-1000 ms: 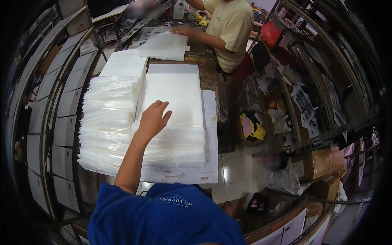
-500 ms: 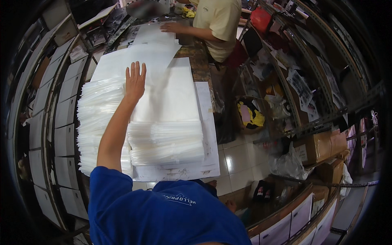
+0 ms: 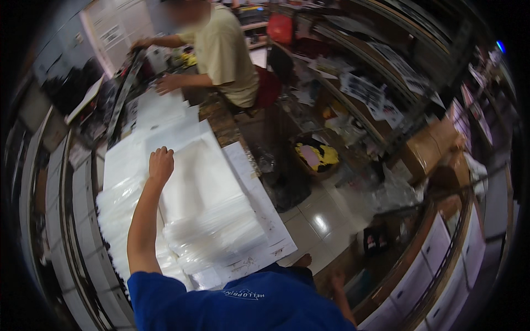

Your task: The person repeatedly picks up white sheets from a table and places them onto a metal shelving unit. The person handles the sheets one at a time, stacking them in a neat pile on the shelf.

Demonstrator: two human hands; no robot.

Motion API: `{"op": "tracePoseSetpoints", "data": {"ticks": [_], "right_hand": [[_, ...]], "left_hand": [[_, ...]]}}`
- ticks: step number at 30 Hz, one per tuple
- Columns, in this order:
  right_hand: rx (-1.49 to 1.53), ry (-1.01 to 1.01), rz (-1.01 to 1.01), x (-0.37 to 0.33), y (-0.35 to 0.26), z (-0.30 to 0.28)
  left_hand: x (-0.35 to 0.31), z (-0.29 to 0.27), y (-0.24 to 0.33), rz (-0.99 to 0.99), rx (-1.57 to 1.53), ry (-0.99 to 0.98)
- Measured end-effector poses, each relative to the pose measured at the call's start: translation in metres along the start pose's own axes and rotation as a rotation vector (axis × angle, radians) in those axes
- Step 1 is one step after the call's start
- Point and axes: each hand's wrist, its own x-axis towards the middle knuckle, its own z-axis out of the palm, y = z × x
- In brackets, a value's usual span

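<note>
My left hand (image 3: 161, 164) is over the white sheets (image 3: 190, 165) on the table, its fingers curled together near a translucent sheet (image 3: 176, 137). Whether a sheet edge is pinched in those fingers is hidden. Closer to me lie two thick piles of clear plastic sleeves, a left pile (image 3: 118, 215) and a right pile (image 3: 215, 229). My right hand (image 3: 335, 278) hangs low at my right side, away from the table; it is dim and blurred, so its fingers cannot be made out.
Across the table a person (image 3: 226, 60) in a pale yellow shirt rests one hand on the far sheets. Shelving with papers (image 3: 364, 91) runs along the right, near cardboard boxes (image 3: 433, 146). A box with yellow and black contents (image 3: 316, 157) stands beside the table. White-fronted racks (image 3: 58, 204) line the left.
My left hand has gone from flat with spread fingers to curled. My right forearm has come into view low on the right. The view has swung to the right, and the other person's far arm shows.
</note>
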Motion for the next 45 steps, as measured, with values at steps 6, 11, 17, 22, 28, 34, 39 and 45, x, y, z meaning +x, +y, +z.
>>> {"op": "tracePoseSetpoints", "data": {"ticks": [6, 11, 17, 22, 28, 34, 39, 45], "right_hand": [[0.390, -0.207, -0.266, 0.003, -0.266, 0.057], [0.261, -0.522, -0.639, -0.022, -0.393, 0.090], [0.071, 0.157, -0.662, -0.011, -0.352, 0.027], [0.191, 0.327, -0.463, -0.014, -0.273, -0.091], [0.020, 0.736, -0.075, -0.023, -0.164, -0.279], [-0.205, 1.248, 0.034, -0.023, 0.045, -0.433], [-0.368, 1.258, 0.425, -0.028, 0.118, -0.516], [-0.575, 1.407, 0.525, -0.045, 0.172, -0.580]], "left_hand": [[0.058, -0.069, 0.170, 0.257, -0.672, 0.258], [0.045, -0.136, 0.323, 0.325, -0.990, -0.052], [-0.002, -0.167, 0.503, 0.634, -1.254, -0.214], [-0.070, -0.206, 0.575, 0.786, -1.648, -0.464], [-0.139, -0.168, 0.560, 0.894, -1.578, -0.638], [-0.194, -0.060, 0.554, 0.699, -1.155, -1.058], [-0.243, 0.014, 0.541, 0.502, -0.853, -1.228], [-0.291, 0.083, 0.535, 0.469, -0.758, -1.347]]}}
